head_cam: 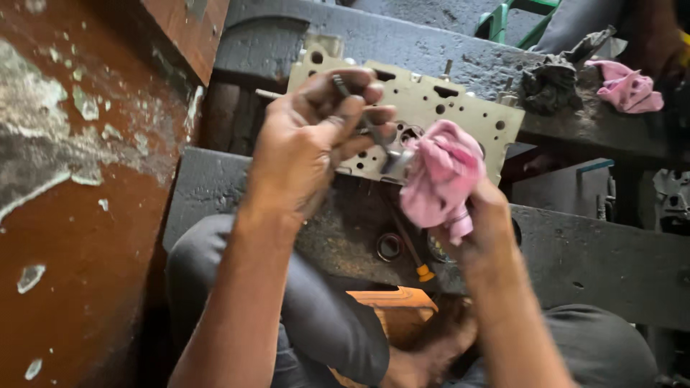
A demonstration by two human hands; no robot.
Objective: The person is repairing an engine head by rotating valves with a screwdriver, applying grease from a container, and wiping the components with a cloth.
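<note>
My left hand (309, 140) grips a slim metal engine valve (374, 136) by its stem, with the valve's head pointing down to the right. My right hand (481, 215) is closed on a bunched pink rag (440, 176) that presses against the valve's head. Both hands hover in front of a pale metal cylinder head (438, 108) with several holes, which lies on a dark, greasy step.
A metal ring (389, 246) and a screwdriver with an orange tip (417, 259) lie on the lower step. Another pink rag (627, 88) and a dark greasy rag (550, 86) sit on the upper step. A flaking red wall (79, 201) rises at left. My knees and bare foot are below.
</note>
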